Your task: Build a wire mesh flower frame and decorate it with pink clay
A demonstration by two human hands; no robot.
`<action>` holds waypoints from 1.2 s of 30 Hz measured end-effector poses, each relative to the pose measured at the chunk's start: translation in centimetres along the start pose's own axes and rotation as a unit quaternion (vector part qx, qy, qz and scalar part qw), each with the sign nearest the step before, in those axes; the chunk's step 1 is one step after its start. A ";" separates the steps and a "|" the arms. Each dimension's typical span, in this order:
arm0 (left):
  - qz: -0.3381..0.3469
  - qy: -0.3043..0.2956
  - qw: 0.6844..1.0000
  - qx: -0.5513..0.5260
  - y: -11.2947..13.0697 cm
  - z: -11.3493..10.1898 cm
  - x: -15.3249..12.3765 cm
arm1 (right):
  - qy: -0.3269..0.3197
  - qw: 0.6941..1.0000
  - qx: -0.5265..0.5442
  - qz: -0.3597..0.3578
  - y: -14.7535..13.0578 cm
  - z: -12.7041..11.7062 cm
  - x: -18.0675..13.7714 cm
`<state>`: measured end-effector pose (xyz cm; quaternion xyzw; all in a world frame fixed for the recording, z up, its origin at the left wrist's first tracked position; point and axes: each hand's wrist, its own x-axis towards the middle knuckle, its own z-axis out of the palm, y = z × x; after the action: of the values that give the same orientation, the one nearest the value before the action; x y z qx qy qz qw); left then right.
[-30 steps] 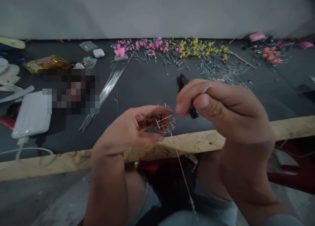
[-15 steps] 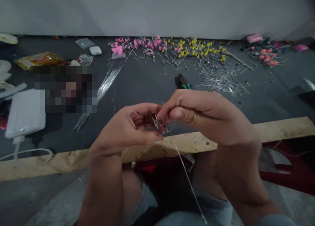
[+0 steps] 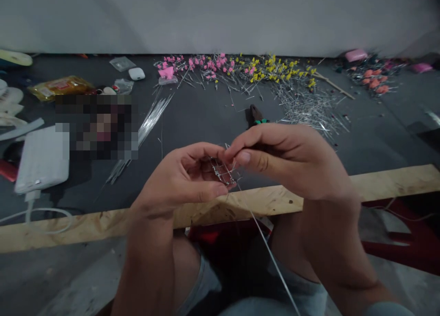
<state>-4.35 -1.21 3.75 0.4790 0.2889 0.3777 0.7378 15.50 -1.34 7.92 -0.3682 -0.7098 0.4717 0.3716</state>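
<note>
A yellow packet (image 3: 61, 87) lies beyond a white power bank (image 3: 41, 159) and its cable (image 3: 30, 209).

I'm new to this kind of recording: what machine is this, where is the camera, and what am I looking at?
There's no machine: these are a person's bare hands, seen by one head-worn camera looking forward and down. The left hand holds a small wire frame. The right hand has its fingertips at the frame's right side; what they pinch is too small to tell. A long wire slants from near the frame toward the lap. On the dark table lie pliers, a bundle of straight wires, pink-tipped wire stems, yellow-tipped wire stems and a white power bank.
</note>
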 end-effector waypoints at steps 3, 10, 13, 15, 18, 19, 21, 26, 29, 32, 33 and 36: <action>0.007 0.004 1.000 -0.004 0.2 0.0 -0.2 | 0.001 0.999 0.047 0.005 0.2 0.2 -0.2; 0.047 -0.009 0.998 -0.038 -0.2 -0.1 0.2 | -0.006 0.996 0.087 -0.011 0.9 0.0 0.1; 0.049 -0.009 0.998 -0.046 -0.7 -0.3 0.7 | -0.002 0.997 0.077 -0.003 1.5 -0.2 0.4; 0.043 -0.005 0.998 -0.034 -0.8 -0.4 0.8 | -0.002 0.998 0.067 0.001 1.9 -0.4 0.5; 0.036 -0.001 0.999 -0.006 -0.7 -0.6 0.9 | -0.016 0.999 0.039 -0.009 2.1 -0.5 0.5; 0.035 0.005 0.999 0.001 -0.7 -0.6 0.8 | -0.023 0.999 0.024 -0.015 2.1 -0.6 0.5; 0.035 0.019 0.999 0.011 -0.7 -0.6 0.8 | -0.036 0.999 -0.007 -0.032 2.0 -0.5 0.4; 0.050 0.030 0.998 0.009 -0.9 -0.5 0.8 | -0.047 0.995 -0.067 -0.058 1.8 -0.5 0.4; 0.053 0.019 0.998 0.005 -0.8 -0.5 0.8 | -0.049 0.993 -0.090 -0.067 1.7 -0.5 0.4; 0.052 0.025 0.998 0.005 -0.6 -0.3 0.7 | -0.048 0.990 -0.110 -0.075 1.6 -0.4 0.5; 0.053 0.029 0.998 0.008 -0.5 -0.2 0.7 | -0.049 0.989 -0.116 -0.076 1.6 -0.4 0.5; 0.056 0.037 0.998 0.020 -0.4 -0.1 0.7 | -0.050 0.987 -0.129 -0.077 1.4 -0.4 0.5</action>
<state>-3.91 -0.72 3.27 0.4947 0.2964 0.4300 0.6946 15.89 -0.33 6.79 -0.3335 -0.8085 0.3641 0.3202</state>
